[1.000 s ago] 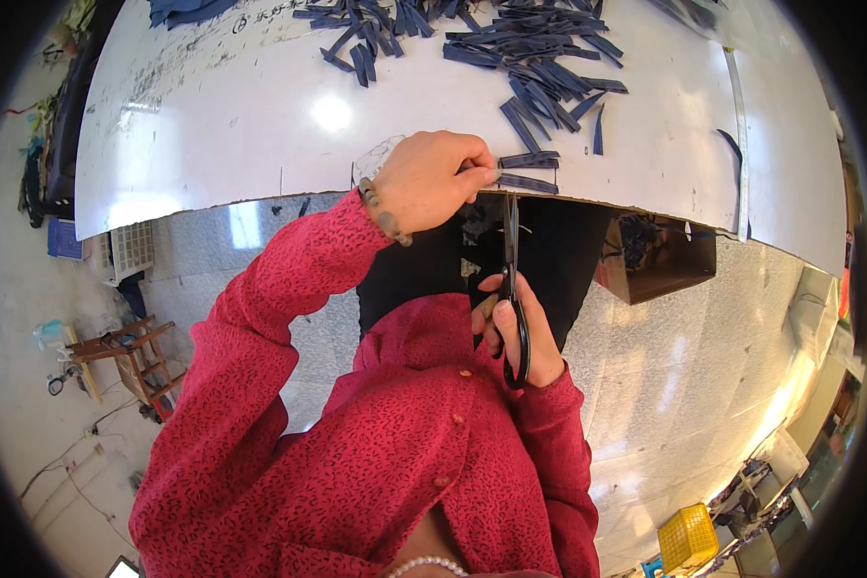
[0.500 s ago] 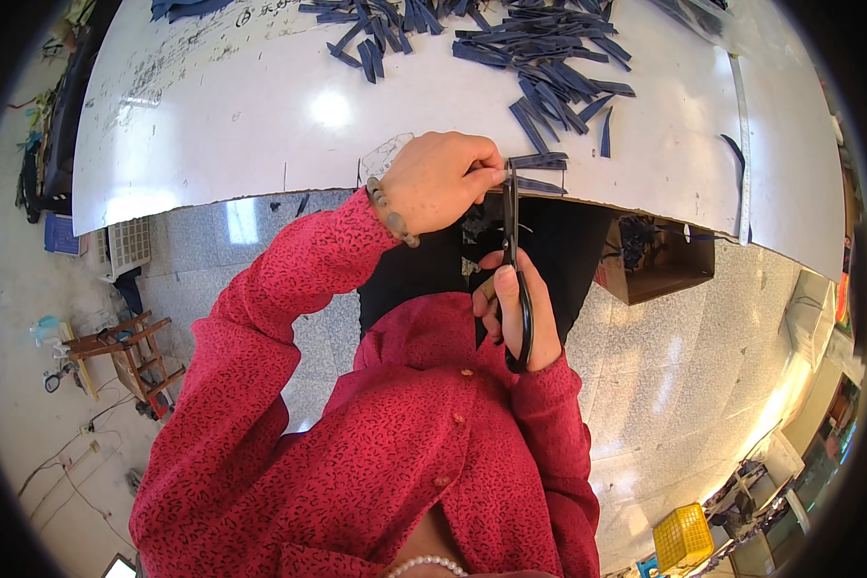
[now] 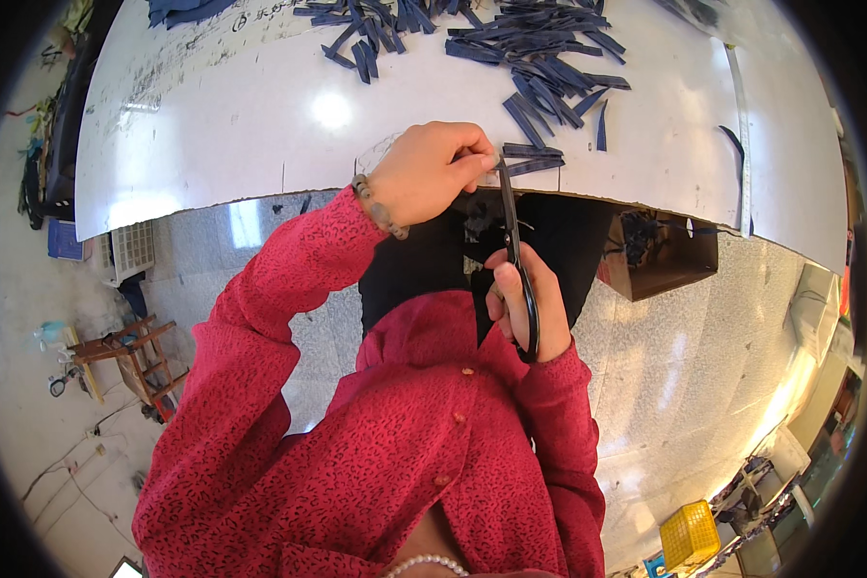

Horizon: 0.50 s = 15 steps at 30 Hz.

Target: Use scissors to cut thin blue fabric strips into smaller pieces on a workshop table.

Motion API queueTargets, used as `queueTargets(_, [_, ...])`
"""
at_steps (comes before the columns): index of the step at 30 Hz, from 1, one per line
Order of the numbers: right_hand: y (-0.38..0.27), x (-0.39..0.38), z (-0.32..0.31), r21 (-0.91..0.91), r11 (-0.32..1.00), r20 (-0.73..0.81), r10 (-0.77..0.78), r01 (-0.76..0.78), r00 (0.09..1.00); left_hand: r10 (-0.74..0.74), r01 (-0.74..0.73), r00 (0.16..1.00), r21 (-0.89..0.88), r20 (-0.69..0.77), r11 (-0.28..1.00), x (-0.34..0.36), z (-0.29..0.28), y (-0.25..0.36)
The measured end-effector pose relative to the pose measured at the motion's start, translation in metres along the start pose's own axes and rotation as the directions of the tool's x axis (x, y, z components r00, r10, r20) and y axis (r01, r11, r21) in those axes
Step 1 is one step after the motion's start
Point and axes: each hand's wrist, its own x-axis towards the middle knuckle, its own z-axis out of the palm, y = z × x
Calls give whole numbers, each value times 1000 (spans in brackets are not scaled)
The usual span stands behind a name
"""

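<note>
At the near edge of the white table [image 3: 193,125], my left hand [image 3: 424,169] has its finger and thumb pinched on the end of a dark navy strip [image 3: 536,165]; a second strip lies just above it. My right hand [image 3: 528,294] grips black scissors [image 3: 510,217] by the handles, below the edge. The long blades point up to my left fingertips and cross the strip there, looking closed or nearly closed. What lies under my left fingers is hidden. A loose heap of similar strips [image 3: 539,53] lies beyond my hands.
More strips [image 3: 366,43] and folded navy fabric [image 3: 183,10] lie at the back. A measuring strip [image 3: 742,144] lies on the right. Below are a cardboard box [image 3: 657,270], a white crate [image 3: 130,250], a wooden stool [image 3: 130,361] and a yellow basket [image 3: 689,535].
The scissors and my right hand have moved up, bringing the blades from below the table edge onto the strip at my left fingertips. My left hand has risen slightly.
</note>
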Motion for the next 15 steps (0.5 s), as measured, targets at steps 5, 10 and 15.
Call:
queueTargets(5, [11, -17, -21, 226, 927, -87, -286, 299, 954, -29, 52, 995, -239, 98, 970, 2, 6, 18])
queueTargets(10, [6, -18, -42, 263, 878, -242, -342, 401, 908, 58, 55, 957, -370, 286, 927, 65, 30, 26])
queueTargets(15, [8, -23, -56, 268, 859, -316, -350, 437, 882, 128, -96, 991, -437, 45, 895, 171, 29, 30])
